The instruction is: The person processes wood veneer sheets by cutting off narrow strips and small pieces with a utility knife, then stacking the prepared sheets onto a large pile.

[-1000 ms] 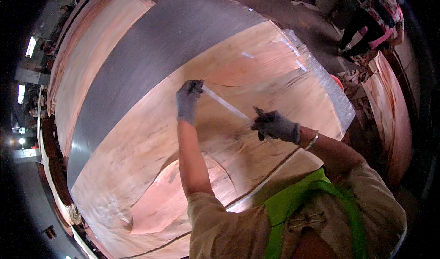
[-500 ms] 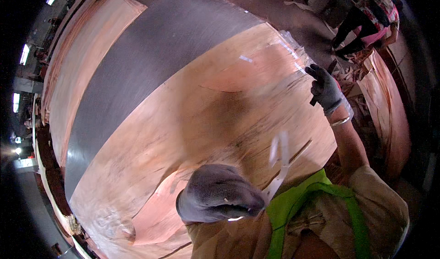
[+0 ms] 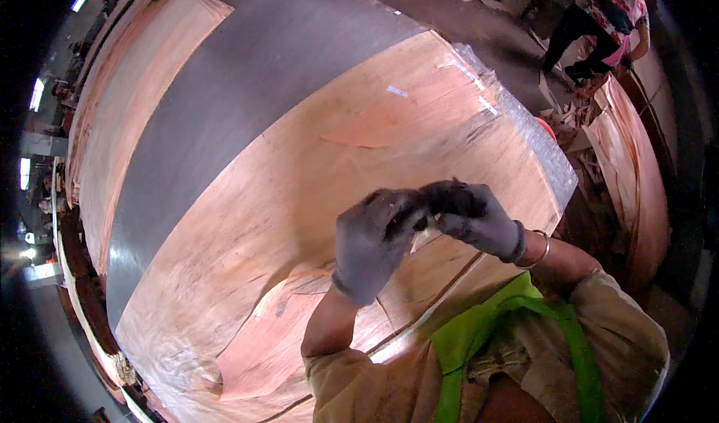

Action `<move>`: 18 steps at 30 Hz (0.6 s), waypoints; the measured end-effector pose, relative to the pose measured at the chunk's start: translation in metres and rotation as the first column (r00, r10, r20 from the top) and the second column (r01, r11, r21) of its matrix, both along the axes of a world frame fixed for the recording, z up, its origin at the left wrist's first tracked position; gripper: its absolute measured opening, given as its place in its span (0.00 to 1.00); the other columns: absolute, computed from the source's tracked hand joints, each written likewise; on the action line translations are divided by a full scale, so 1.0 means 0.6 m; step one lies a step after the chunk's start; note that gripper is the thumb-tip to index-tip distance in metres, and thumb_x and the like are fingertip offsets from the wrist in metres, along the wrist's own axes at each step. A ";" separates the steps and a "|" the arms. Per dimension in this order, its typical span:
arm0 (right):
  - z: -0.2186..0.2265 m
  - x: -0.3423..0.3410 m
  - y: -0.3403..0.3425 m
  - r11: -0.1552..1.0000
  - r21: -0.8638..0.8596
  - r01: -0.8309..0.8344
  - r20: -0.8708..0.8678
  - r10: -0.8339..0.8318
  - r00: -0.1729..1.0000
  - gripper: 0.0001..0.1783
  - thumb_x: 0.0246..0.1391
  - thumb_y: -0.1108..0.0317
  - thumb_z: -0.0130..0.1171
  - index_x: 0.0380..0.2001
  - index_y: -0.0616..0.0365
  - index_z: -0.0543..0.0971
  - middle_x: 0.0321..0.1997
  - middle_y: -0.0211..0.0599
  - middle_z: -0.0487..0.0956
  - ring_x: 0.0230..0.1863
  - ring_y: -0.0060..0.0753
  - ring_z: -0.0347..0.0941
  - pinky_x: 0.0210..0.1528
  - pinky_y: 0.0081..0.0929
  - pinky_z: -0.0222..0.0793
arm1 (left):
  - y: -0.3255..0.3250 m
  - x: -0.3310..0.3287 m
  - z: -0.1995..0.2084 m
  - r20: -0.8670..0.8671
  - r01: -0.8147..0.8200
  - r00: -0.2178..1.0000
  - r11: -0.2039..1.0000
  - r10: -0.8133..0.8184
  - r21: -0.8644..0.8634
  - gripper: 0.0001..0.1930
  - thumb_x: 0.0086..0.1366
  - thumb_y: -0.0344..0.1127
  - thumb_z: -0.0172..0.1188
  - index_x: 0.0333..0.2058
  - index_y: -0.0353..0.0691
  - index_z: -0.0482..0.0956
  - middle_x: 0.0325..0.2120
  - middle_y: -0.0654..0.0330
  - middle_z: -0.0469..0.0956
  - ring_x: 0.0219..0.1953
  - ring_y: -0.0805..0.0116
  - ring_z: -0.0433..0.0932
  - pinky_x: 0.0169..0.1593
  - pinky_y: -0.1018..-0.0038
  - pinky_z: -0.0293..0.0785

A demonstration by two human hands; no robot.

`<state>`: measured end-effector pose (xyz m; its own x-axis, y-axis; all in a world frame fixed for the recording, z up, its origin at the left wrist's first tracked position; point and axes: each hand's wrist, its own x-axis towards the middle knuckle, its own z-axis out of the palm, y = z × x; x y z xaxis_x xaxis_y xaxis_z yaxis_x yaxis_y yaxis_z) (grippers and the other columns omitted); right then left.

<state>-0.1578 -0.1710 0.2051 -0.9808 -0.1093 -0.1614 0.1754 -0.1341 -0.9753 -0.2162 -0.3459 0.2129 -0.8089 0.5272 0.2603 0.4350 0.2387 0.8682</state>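
Note:
My left hand and my right hand, both in grey gloves with dark fingertips, meet above a large sheet of pale wood veneer. Their fingers are pinched together, touching at the tips. A short end of whitish tape shows just below the fingertips; the rest is hidden in the gloves. On the sheet lies a reddish veneer patch with a small white tape piece near it. Another reddish patch lies beside my left forearm.
A dark grey band of board borders the veneer on its far side, with a stack of veneer sheets beyond. Curled veneer scraps stand at the right. A person bends over at the far right.
My right hand has come from the sheet's far right edge toward the middle. My left hand has risen from near my body to meet it, and the dangling tape strip is now mostly hidden.

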 end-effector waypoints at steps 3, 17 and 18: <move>-0.055 -0.009 -0.010 0.924 0.365 0.119 -0.187 -0.052 0.981 0.10 0.51 0.72 0.58 0.37 0.63 0.76 0.27 0.29 0.78 0.29 0.13 0.69 0.30 0.21 0.69 | 0.014 -0.018 -0.035 -0.112 -0.074 0.991 0.997 0.078 0.038 0.07 0.51 0.26 0.60 0.31 0.38 0.78 0.25 0.55 0.78 0.23 0.61 0.77 0.27 0.73 0.73; -0.223 -0.180 0.084 0.978 -0.045 0.203 0.359 -0.174 0.917 0.10 0.54 0.62 0.53 0.32 0.57 0.78 0.23 0.30 0.76 0.13 0.18 0.61 0.14 0.16 0.54 | -0.007 -0.267 -0.296 -0.383 -0.476 0.879 0.486 0.284 -0.733 0.14 0.49 0.43 0.65 0.33 0.44 0.78 0.42 0.57 0.70 0.43 0.58 0.73 0.43 0.66 0.73; -0.227 -0.197 0.086 0.972 -0.056 0.229 0.348 -0.196 0.917 0.11 0.55 0.62 0.51 0.33 0.56 0.78 0.20 0.27 0.72 0.12 0.17 0.59 0.14 0.15 0.53 | -0.008 -0.271 -0.299 -0.368 -0.460 0.888 0.484 0.277 -0.745 0.13 0.49 0.42 0.65 0.32 0.45 0.79 0.42 0.57 0.71 0.43 0.58 0.73 0.42 0.66 0.73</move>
<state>-0.2757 -0.1192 0.0687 -0.8714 0.0645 -0.4862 0.4493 -0.2927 -0.8441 -0.3789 -0.3509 0.0338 -0.9677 0.2471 0.0502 0.2519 0.9568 0.1453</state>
